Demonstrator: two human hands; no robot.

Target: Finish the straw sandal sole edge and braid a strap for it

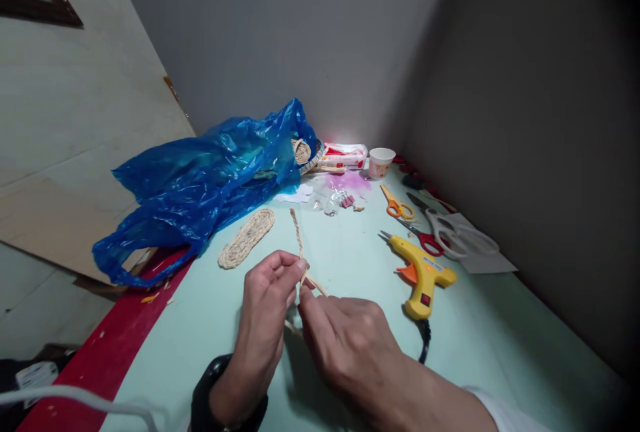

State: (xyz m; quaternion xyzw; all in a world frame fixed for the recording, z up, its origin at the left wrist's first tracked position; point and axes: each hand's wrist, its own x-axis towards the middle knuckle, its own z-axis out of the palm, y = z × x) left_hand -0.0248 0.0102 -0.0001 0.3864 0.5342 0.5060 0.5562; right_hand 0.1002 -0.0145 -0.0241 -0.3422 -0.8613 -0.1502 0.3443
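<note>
A thin braided straw cord runs away from my fingers across the pale green tabletop. My left hand pinches it between thumb and forefinger near the middle of the view. Just below, my right hand is closed on the loose strands where the braid splits, and one strand slants out to the right over its fingers. The lower ends of the strands are mostly hidden behind my hands. Beyond my left hand lies a flat oval coil of braided straw, touched by neither hand.
A blue plastic bag with woven straw pieces lies at the back left. On the right are a yellow glue gun, orange scissors, red-handled scissors and large white-handled scissors. A paper cup stands near the wall.
</note>
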